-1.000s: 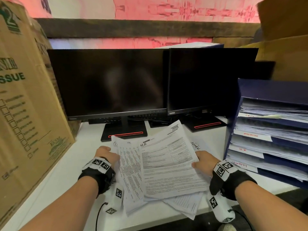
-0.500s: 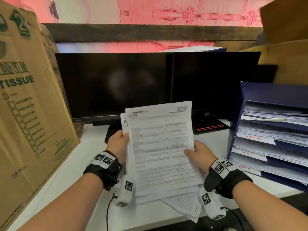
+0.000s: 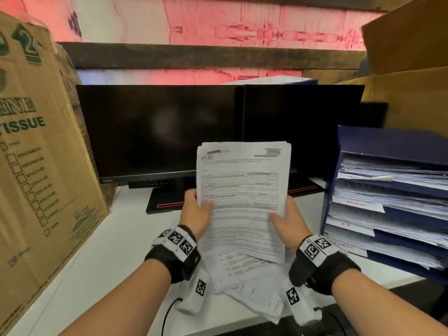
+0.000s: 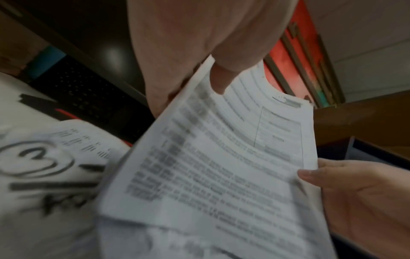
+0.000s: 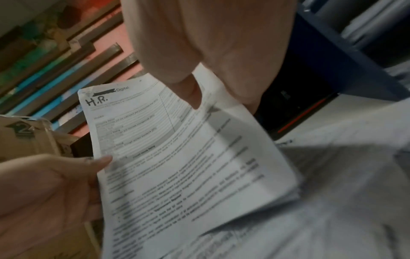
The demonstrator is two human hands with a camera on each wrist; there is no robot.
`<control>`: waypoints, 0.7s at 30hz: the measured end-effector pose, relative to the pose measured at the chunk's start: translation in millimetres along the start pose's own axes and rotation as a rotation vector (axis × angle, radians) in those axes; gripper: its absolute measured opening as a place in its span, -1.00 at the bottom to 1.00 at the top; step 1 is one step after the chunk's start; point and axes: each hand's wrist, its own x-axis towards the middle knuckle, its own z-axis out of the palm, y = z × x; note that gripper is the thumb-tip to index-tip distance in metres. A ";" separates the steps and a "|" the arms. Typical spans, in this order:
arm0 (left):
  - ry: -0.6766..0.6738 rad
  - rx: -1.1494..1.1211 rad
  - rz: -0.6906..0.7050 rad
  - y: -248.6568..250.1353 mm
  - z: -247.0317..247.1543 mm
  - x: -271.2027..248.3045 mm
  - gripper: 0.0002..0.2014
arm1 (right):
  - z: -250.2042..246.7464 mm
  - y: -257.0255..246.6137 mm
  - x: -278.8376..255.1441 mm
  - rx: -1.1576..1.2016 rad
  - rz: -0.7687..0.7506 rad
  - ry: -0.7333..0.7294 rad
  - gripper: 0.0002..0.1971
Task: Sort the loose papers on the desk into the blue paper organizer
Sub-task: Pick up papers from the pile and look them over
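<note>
A small stack of printed sheets marked "H.R." [image 3: 242, 195] [image 4: 221, 166] [image 5: 177, 157] stands upright above the desk, squared at its top edge. My left hand [image 3: 197, 210] [image 4: 218, 77] pinches its left edge, thumb on the front. My right hand [image 3: 284, 219] [image 5: 190, 91] pinches the right edge the same way. Several loose papers [image 3: 257, 284] lie under it on the white desk [image 3: 116, 258]. The blue paper organizer [image 3: 388, 200] stands at the right, its labelled trays full of paper; one tag reads "H R" [image 3: 345, 224].
Two dark monitors [image 3: 169, 132] on red-striped stands fill the back of the desk. A tall cardboard "TISSUE" box [image 3: 36, 166] leans at the left. More cardboard boxes [image 3: 409, 69] rise behind the organizer. A black cable [image 3: 167, 314] hangs from my left wrist.
Both hands lifted the H.R. sheets off the desk pile, turned them upright and squared them into one neat stack in front of the monitors.
</note>
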 end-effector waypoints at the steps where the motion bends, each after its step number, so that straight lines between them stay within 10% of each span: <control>1: -0.024 0.030 -0.042 -7.9 1.9 -2.2 -0.71 | 0.0 7.1 -1.2 -0.032 0.030 -0.027 -0.59; 9: -0.140 0.020 -0.098 -7.9 14.8 2.1 -0.80 | -22.1 8.4 -2.3 -0.073 0.094 0.040 -0.63; 21: -0.823 0.000 -0.320 11.2 83.7 -53.4 -0.71 | -142.1 25.6 -55.9 -0.233 0.386 -0.018 -0.75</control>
